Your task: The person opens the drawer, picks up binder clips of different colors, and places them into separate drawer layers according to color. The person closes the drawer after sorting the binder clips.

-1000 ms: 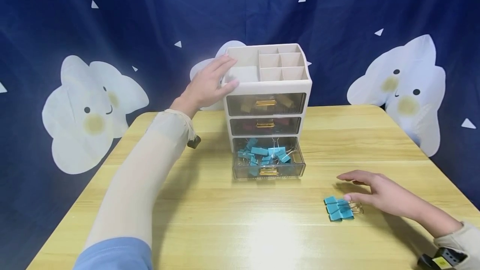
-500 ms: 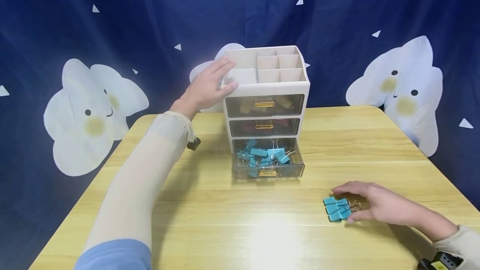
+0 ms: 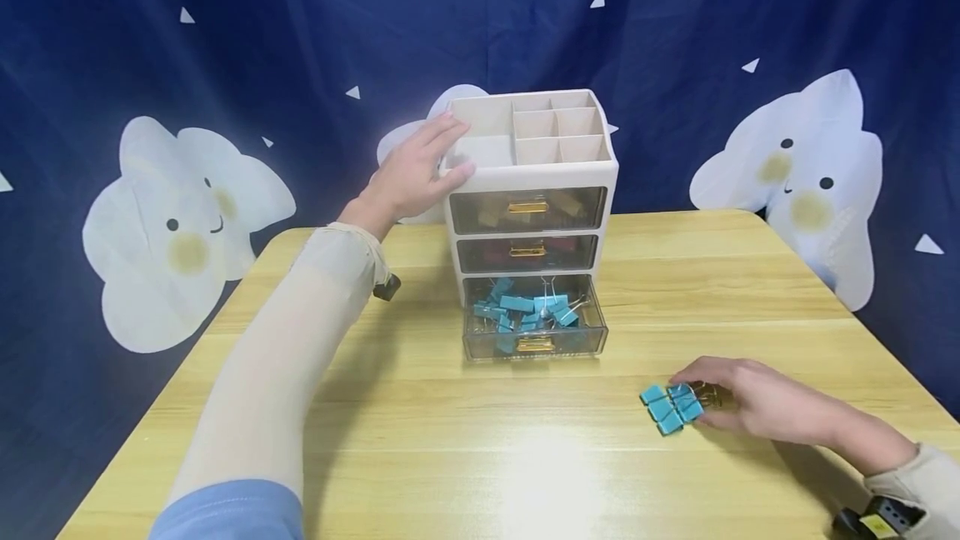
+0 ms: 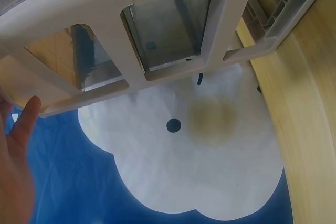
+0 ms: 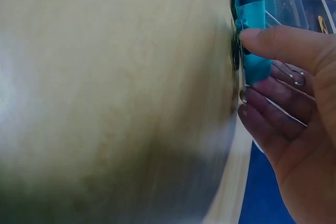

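Note:
My left hand (image 3: 408, 177) rests on the upper left corner of a white desktop drawer organizer (image 3: 615, 182), fingers extended over its rim. In the left wrist view, part of that hand (image 4: 18, 171) touches the organizer's side. On the right of the table, my right hand (image 3: 772, 402) pinches several teal binder clips (image 3: 666, 411) by their wire-handle end. Seen from the right wrist, the thumb lies on one side of the clips (image 5: 252, 14) and the fingers curl round the other. The smoky bottom drawer (image 3: 480, 347) is pulled out, with several teal binder clips inside.
Two upper drawers with gold handles (image 3: 528, 207) are closed, their contents dim behind the smoky fronts. Divided compartments (image 3: 558, 148) form the organizer's top. A wooden table (image 3: 420, 440) bears everything, before a blue curtain (image 3: 322, 15) with cloud shapes.
My right hand has come down round the binder clips and now grips them; they have turned and shifted slightly left. The left hand stays on the organizer.

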`<state>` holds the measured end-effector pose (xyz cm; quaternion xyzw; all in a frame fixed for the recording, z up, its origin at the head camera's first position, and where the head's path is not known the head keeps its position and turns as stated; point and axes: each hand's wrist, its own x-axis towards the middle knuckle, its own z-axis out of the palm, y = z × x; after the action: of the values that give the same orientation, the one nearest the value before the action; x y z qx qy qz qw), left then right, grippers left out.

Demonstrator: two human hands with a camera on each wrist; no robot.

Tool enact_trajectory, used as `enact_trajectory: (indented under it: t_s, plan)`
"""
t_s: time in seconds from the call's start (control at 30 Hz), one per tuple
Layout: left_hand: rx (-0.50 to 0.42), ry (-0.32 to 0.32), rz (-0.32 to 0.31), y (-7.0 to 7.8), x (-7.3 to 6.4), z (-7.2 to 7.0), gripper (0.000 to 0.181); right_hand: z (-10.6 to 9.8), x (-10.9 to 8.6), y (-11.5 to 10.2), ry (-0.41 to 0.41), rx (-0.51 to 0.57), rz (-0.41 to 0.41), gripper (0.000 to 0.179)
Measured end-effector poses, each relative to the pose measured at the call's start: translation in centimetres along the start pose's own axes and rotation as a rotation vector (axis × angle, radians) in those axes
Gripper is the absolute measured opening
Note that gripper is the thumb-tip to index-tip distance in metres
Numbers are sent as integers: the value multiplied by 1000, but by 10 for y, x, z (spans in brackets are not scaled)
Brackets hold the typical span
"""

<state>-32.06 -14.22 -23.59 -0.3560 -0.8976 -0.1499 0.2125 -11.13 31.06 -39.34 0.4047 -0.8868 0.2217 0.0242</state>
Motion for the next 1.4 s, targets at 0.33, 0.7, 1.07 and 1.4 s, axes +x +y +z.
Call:
enact_trajectory:
  t_s: [0.33,0.7,1.07,1.4]
  plan:
    - [2,-9,-11,0,0,0,66,-13,4,1,85,-164,104,46]
    - [8,-8,-12,0,0,-1,67,-25,28,-4,149,-142,126,39]
    - [24,5,-4,1,0,-1,67,-30,68,-16,129,-106,153,36]
    - [84,-95,-4,6,6,-16,73,-31,100,-26,112,-82,114,36]
